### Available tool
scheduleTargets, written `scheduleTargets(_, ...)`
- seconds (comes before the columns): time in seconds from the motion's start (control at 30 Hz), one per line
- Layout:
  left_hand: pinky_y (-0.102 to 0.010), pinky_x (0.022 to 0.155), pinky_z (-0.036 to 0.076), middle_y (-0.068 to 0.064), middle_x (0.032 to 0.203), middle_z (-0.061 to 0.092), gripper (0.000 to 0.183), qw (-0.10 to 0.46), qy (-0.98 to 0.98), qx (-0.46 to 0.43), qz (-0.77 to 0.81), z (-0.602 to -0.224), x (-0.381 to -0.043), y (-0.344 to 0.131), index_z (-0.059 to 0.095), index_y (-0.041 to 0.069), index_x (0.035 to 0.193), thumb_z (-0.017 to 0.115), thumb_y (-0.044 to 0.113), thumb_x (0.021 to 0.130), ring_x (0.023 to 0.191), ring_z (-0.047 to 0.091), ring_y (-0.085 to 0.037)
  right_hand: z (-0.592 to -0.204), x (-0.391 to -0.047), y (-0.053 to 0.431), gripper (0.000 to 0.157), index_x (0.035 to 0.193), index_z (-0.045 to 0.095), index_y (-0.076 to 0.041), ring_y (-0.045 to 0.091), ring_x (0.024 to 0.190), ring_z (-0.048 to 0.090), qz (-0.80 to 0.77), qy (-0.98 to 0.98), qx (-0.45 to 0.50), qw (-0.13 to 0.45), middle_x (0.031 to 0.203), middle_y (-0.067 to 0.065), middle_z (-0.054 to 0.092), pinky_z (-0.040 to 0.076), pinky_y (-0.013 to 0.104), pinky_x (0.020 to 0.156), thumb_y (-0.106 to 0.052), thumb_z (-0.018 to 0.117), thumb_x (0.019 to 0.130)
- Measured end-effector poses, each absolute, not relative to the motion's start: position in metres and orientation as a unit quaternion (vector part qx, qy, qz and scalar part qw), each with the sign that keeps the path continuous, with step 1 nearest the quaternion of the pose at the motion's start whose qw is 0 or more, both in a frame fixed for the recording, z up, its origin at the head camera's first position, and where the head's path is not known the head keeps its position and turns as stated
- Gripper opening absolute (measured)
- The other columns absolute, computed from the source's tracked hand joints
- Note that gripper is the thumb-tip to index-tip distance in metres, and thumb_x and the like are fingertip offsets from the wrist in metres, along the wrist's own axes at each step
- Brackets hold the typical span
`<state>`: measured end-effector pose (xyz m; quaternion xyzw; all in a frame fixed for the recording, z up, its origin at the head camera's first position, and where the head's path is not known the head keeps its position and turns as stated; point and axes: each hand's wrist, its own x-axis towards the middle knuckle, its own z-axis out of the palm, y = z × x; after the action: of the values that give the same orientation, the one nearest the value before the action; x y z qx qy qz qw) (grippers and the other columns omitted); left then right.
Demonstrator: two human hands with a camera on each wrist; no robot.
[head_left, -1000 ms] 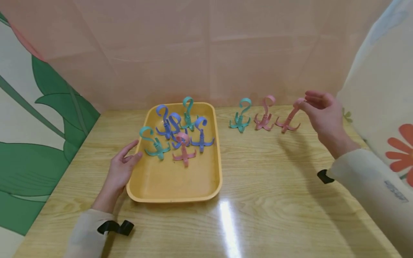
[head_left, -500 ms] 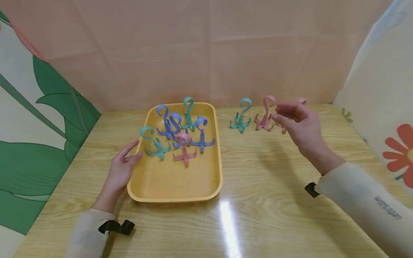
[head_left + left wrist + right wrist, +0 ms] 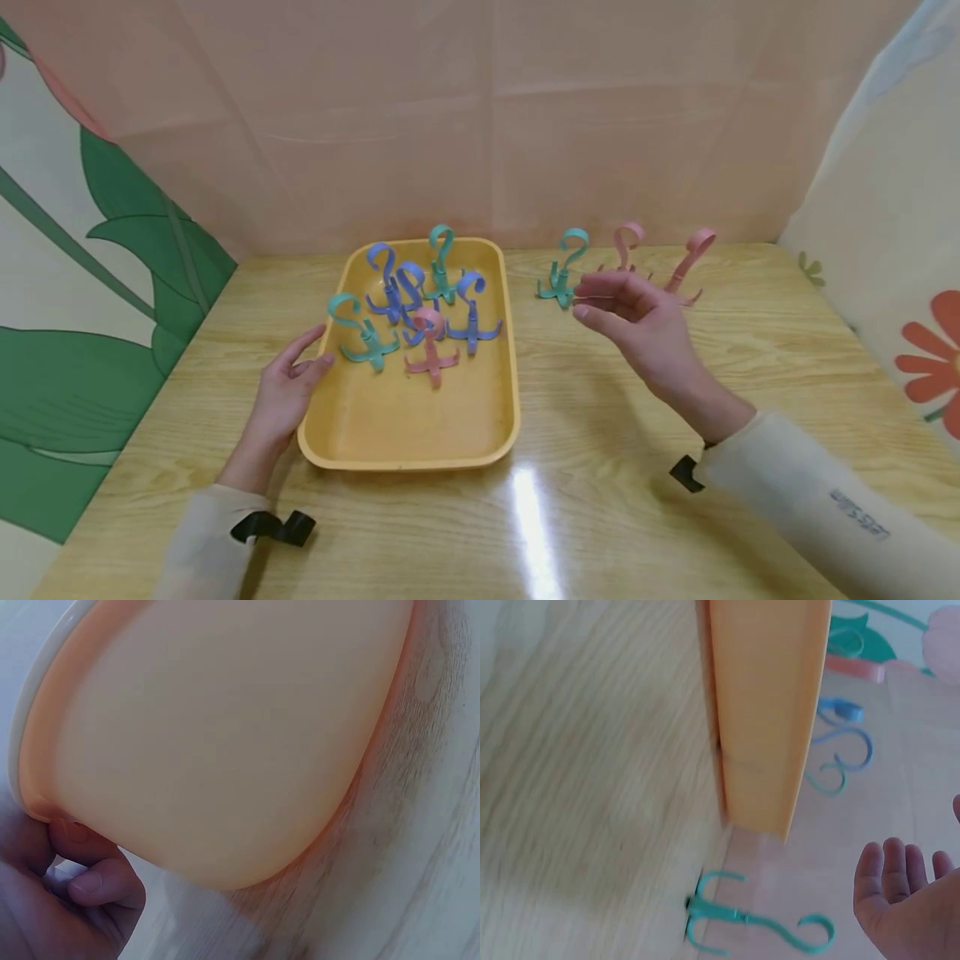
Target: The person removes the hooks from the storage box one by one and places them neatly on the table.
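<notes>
**Probably light, stiff and easy to tip**

Head view: on my feed, six of the hooks sit in the yellow tray (image 3: 405, 425), three blue ones (image 3: 472, 332), two green and one pink (image 3: 431, 363). Three more stand on the table (image 3: 600, 517) to its right: a green hook (image 3: 558, 285) and two pink hooks (image 3: 684, 268). They look like thin, smooth plastic, so I'd judge them light and fairly stiff, a bit slippery, with the slim curl the weakest part. I'd pinch the upper stem or the curl — the prongs spread and could snag a neighbour. The right arm reaches in from the lower right, and the right hand (image 3: 651, 335) points left with its fingers extended, the thumb apart and nothing held; it covers part of one pink hook.

Left wrist view: the left hand (image 3: 79, 900) curls its fingers at the tray's rim, gripping it. The wall looks thin but firm, so the rim seems the right hold.

Right wrist view: the right hand's fingers are relaxed and bare — well apart from the green hook, which stands just beyond the tray's end.
</notes>
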<state>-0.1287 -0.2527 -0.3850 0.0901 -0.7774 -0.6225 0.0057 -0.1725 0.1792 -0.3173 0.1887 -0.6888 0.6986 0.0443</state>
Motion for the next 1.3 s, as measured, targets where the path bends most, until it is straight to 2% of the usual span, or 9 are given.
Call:
scheduleTargets(0.13, -0.033, 0.07, 0.06, -0.014, 0.104, 0.073, 0.059, 0.004, -0.775, 0.093, -0.625, -0.385, -0.129, -0.253, 0.038, 0.02, 0.157, 0.06, 0.029, 0.103, 0.087, 0.071, -0.02, -0.322, -0.169, 0.167, 0.029, 0.12, 0.067, -0.001, 0.02, 0.102, 0.069, 0.702, -0.683, 0.201, 0.025, 0.113, 0.013, 0.07, 0.056, 0.028, 0.088, 0.003, 0.071, 0.092)
scheduleTargets(0.37, -0.033, 0.071, 0.06, -0.016, 0.107, 0.072, 0.058, 0.004, -0.776, 0.096, -0.623, -0.385, -0.129, -0.252, 0.038, 0.021, 0.157, 0.059, 0.028, 0.104, 0.089, 0.071, -0.02, -0.327, -0.165, 0.145, 0.031, 0.121, 0.067, 0.0, 0.025, 0.101, 0.07, 0.708, -0.673, 0.214, 0.01, 0.115, 0.018, 0.07, 0.057, 0.033, 0.088, 0.005, 0.072, 0.09)
scheduleTargets(0.5, -0.033, 0.071, 0.06, -0.014, 0.106, 0.072, 0.057, 0.004, -0.774, 0.096, -0.626, -0.385, -0.128, -0.252, 0.038, 0.021, 0.157, 0.059, 0.027, 0.104, 0.089, 0.071, -0.02, -0.328, -0.163, 0.133, 0.031, 0.121, 0.067, -0.003, 0.028, 0.104, 0.069, 0.708, -0.673, 0.213, -0.011, 0.117, 0.02, 0.069, 0.057, 0.035, 0.088, 0.004, 0.072, 0.091)
scheduleTargets(0.67, -0.033, 0.07, 0.06, -0.013, 0.105, 0.073, 0.058, 0.003, -0.772, 0.096, -0.629, -0.385, -0.128, -0.253, 0.038, 0.021, 0.157, 0.06, 0.028, 0.104, 0.088, 0.071, -0.019, -0.328, -0.161, 0.116, 0.033, 0.123, 0.065, 0.001, 0.031, 0.105, 0.068, 0.706, -0.674, 0.216, -0.031, 0.118, 0.019, 0.068, 0.057, 0.036, 0.088, 0.002, 0.072, 0.091)
scheduleTargets(0.87, -0.032, 0.069, 0.06, -0.012, 0.103, 0.073, 0.058, 0.005, -0.775, 0.094, -0.625, -0.386, -0.129, -0.254, 0.038, 0.021, 0.157, 0.06, 0.029, 0.103, 0.087, 0.071, -0.018, -0.331, -0.162, 0.1, 0.033, 0.123, 0.064, 0.005, 0.026, 0.101, 0.07, 0.696, -0.681, 0.225, -0.042, 0.117, 0.022, 0.068, 0.058, 0.035, 0.086, 0.005, 0.071, 0.091)
scheduleTargets(1.13, -0.029, 0.065, 0.058, -0.008, 0.092, 0.073, 0.057, 0.014, -0.781, 0.087, -0.619, -0.385, -0.129, -0.253, 0.04, 0.02, 0.156, 0.061, 0.027, 0.103, 0.081, 0.068, -0.016, -0.338, -0.172, 0.08, 0.033, 0.123, 0.064, 0.006, 0.043, 0.107, 0.064, 0.695, -0.673, 0.248, -0.058, 0.118, 0.026, 0.066, 0.057, 0.036, 0.089, 0.008, 0.071, 0.09)
scheduleTargets(1.3, -0.029, 0.068, 0.059, -0.011, 0.097, 0.072, 0.057, 0.012, -0.783, 0.091, -0.616, -0.385, -0.129, -0.253, 0.039, 0.021, 0.156, 0.061, 0.029, 0.103, 0.084, 0.069, -0.017, -0.34, -0.179, 0.069, 0.032, 0.122, 0.065, 0.005, 0.036, 0.105, 0.066, 0.687, -0.679, 0.252, -0.057, 0.119, 0.027, 0.066, 0.057, 0.035, 0.086, 0.005, 0.072, 0.09)
